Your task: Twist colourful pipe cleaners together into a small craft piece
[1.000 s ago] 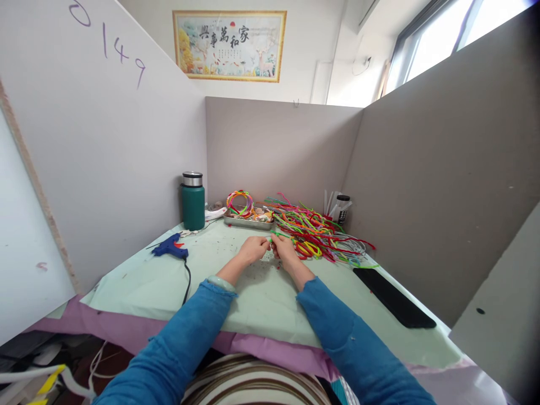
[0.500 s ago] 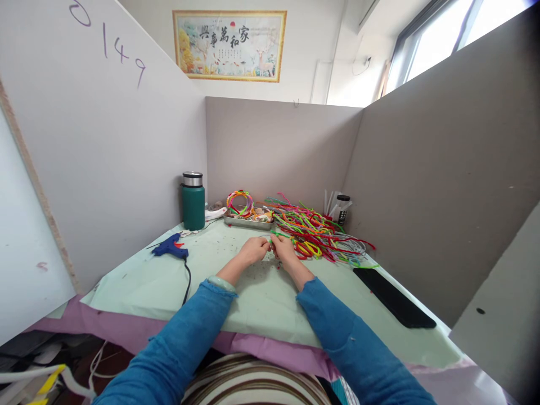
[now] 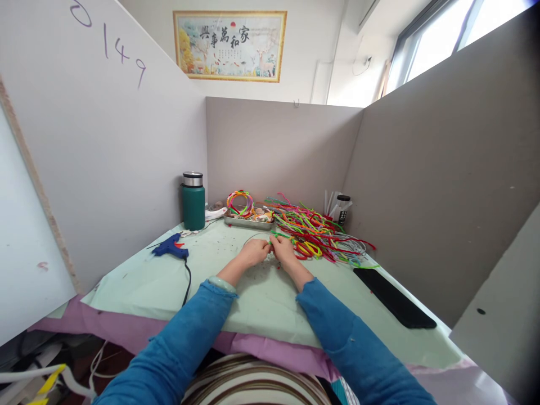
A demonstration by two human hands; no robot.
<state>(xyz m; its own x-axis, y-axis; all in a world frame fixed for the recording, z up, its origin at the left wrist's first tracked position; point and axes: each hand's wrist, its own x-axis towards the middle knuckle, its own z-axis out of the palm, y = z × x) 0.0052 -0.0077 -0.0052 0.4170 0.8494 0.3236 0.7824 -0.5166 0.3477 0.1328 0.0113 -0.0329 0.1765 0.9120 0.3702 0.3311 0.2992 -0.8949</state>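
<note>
My left hand (image 3: pixel 253 252) and my right hand (image 3: pixel 283 250) meet at the middle of the table, fingers curled and pinched together on a green pipe cleaner (image 3: pixel 276 234). A thin wire arc (image 3: pixel 253 237) curves up and left from between the fingertips. Just right of my hands lies a heap of coloured pipe cleaners (image 3: pixel 318 233). Both arms wear blue sleeves, and a pale bangle (image 3: pixel 221 282) is on my left wrist.
A blue glue gun (image 3: pixel 171 247) with a black cord lies at the left. A green flask (image 3: pixel 193 201) stands at the back left, beside a metal tray (image 3: pixel 248 219) with coloured rings. A black phone (image 3: pixel 393 296) lies at the right. Partition walls enclose the table.
My hands have stayed in place, fingers working slightly. A thin wire arc now shows above my left hand.
</note>
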